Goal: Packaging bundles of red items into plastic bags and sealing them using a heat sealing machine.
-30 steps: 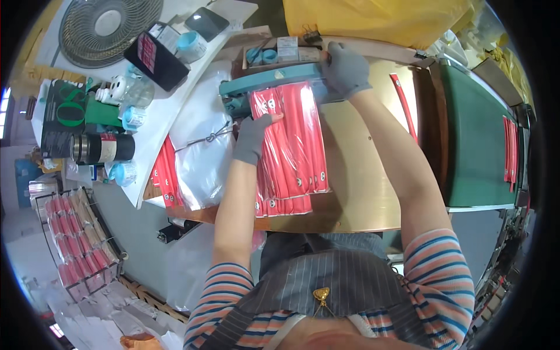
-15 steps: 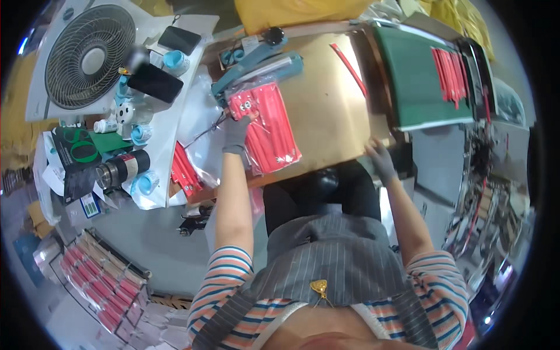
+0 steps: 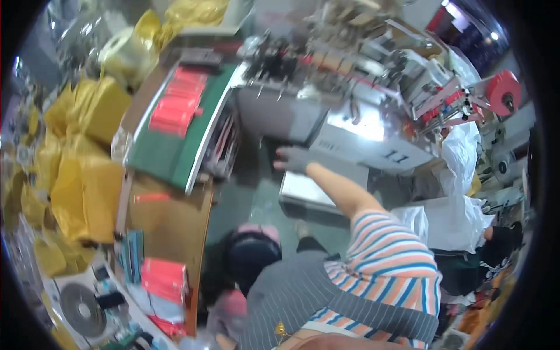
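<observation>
My right hand (image 3: 294,159), in a grey glove with bare fingertips, is stretched out over the floor with nothing in it. Its fingers are extended and apart, slightly smeared by motion. Nearest below it lies a flat white box (image 3: 324,185). A bit of skin shows at the lower edge, perhaps my left arm; the left hand itself cannot be made out. Left of me, a clear-wrapped pack of red strips (image 3: 165,279) lies on the brown tabletop (image 3: 169,224). One red strip (image 3: 151,198) lies farther along it. More red strips (image 3: 178,102) are on the green board (image 3: 166,156).
A dark round stool (image 3: 252,255) stands beside the table. Ahead are a large white carton (image 3: 373,137) and a cluttered machine with a red reel (image 3: 503,93). White plastic bags (image 3: 461,224) are at the right. Yellow sheeting (image 3: 87,186) and a fan (image 3: 83,310) are at the left.
My view has swung to the right, and the table now lies on my left. My left hand has left the wrapped pack. My right hand has moved out from the table edge, over the floor.
</observation>
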Demonstrator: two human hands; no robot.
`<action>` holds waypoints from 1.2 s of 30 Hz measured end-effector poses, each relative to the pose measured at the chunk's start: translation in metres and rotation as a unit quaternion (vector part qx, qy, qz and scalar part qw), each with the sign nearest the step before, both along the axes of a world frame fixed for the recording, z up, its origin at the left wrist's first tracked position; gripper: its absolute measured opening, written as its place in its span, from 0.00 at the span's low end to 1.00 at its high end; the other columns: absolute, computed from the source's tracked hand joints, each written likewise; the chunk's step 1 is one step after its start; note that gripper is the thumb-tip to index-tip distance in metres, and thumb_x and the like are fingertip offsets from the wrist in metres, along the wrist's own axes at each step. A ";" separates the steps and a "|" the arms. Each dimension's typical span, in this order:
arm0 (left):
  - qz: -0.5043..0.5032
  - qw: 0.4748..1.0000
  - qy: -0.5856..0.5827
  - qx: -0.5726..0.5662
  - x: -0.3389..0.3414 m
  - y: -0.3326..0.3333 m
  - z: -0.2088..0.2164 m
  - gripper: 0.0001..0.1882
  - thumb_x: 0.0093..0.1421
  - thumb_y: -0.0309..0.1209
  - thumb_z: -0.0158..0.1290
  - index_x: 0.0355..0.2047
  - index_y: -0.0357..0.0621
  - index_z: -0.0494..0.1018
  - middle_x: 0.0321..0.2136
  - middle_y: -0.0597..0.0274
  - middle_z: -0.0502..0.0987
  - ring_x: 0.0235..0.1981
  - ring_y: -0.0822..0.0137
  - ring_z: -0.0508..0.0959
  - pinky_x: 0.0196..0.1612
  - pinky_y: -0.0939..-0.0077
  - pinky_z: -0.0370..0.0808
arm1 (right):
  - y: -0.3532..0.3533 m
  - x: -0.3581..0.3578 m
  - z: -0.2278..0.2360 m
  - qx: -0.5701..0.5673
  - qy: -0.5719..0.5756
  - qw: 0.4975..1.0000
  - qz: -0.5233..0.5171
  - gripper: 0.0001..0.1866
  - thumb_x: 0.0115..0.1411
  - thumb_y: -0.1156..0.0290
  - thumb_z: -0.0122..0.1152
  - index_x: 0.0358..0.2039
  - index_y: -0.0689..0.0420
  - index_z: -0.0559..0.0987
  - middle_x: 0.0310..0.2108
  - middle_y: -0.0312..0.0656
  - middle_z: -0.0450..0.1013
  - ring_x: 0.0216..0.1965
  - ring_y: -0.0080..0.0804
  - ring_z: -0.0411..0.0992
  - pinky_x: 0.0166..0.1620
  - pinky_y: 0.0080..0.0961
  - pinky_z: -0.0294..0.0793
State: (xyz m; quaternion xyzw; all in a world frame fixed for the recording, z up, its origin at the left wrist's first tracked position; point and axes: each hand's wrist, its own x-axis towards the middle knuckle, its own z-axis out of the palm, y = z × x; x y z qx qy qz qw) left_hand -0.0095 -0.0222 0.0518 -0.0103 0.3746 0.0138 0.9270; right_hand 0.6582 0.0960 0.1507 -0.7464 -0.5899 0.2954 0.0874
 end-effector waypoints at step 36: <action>-0.188 0.517 0.377 0.745 0.647 0.175 0.098 0.14 0.52 0.37 0.55 0.33 0.40 0.71 0.30 0.52 0.74 0.34 0.51 0.74 0.38 0.61 0.70 | 0.201 0.340 -0.145 -0.116 -0.014 0.991 -0.062 0.15 0.55 0.65 0.50 0.41 0.57 0.75 0.38 0.48 0.74 0.41 0.45 0.72 0.50 0.39 0.66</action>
